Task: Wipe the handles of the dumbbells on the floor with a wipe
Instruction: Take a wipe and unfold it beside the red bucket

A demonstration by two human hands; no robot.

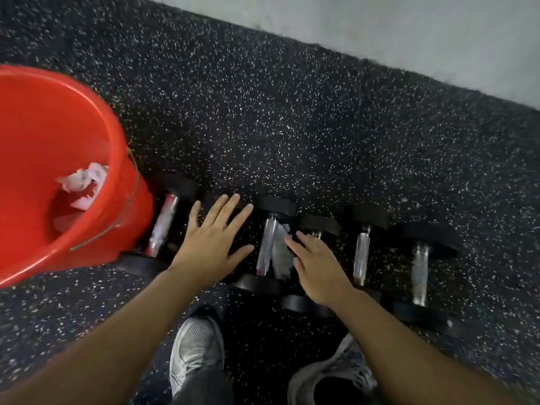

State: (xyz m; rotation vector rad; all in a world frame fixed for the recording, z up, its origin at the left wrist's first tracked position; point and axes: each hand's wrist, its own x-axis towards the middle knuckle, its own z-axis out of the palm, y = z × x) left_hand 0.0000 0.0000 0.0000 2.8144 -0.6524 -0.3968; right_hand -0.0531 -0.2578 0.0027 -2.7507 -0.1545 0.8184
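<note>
Several black-headed dumbbells with chrome handles lie in a row on the speckled rubber floor, among them handles at the left [162,226], the middle [267,247] and the right [361,255]. A pale crumpled wipe [281,255] lies beside the middle handle. My right hand [318,267] is flat with its fingers straight, and its fingertips touch the wipe's right edge. It covers another dumbbell's handle. My left hand [211,244] hovers with fingers spread over a dumbbell between the left and middle handles, hiding its handle and holding nothing.
A red bucket [43,135] stands at the left against the first dumbbell, with used crumpled wipes [84,182] inside. My two grey shoes [195,349] stand just in front of the row. A pale wall [409,33] borders the mat at the back right.
</note>
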